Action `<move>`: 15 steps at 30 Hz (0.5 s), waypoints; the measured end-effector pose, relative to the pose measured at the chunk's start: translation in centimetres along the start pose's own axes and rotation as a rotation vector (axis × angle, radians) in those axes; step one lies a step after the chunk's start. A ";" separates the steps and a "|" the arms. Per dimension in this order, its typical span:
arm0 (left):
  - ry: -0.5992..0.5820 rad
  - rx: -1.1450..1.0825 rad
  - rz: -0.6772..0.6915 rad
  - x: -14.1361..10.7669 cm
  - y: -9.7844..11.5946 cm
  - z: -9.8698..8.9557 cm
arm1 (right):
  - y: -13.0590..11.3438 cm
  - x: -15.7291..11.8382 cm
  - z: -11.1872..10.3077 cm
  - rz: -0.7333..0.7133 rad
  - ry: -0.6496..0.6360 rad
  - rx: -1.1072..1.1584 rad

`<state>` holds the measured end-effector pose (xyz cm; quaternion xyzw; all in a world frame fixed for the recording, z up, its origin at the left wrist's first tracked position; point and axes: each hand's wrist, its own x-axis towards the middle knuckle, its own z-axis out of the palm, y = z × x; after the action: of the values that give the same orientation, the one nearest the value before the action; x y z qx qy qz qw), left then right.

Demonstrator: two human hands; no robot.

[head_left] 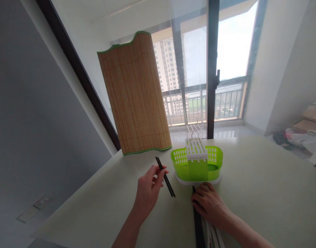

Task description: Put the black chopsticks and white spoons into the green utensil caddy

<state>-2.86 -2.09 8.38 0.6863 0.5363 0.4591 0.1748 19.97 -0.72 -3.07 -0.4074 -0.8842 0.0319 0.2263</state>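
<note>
My left hand point(147, 189) holds a pair of black chopsticks point(165, 176) above the pale table point(264, 179), their tips slanting down to the right. My right hand point(208, 203) rests on a bundle of dark and light chopsticks point(198, 224) lying on the table at the near edge, fingers curled over them. Just beyond both hands stands a green slotted basket point(215, 162) with a white slotted holder point(196, 148) across its top, on a white base.
A rolled bamboo mat point(136, 96) with green trim stands upright at the back left of the table. Behind the table is a glass balcony door with a dark frame point(212, 69). Bags and boxes point(300, 137) lie on the floor at right.
</note>
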 end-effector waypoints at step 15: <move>0.259 0.052 0.137 2.3 2.0 -1.5 | -0.1 0.0 0.0 0.007 -0.001 -0.012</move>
<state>-2.90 -1.15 11.58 0.6606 0.5182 0.5405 0.0545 19.84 -0.79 -3.06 -0.4118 -0.8830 0.0275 0.2234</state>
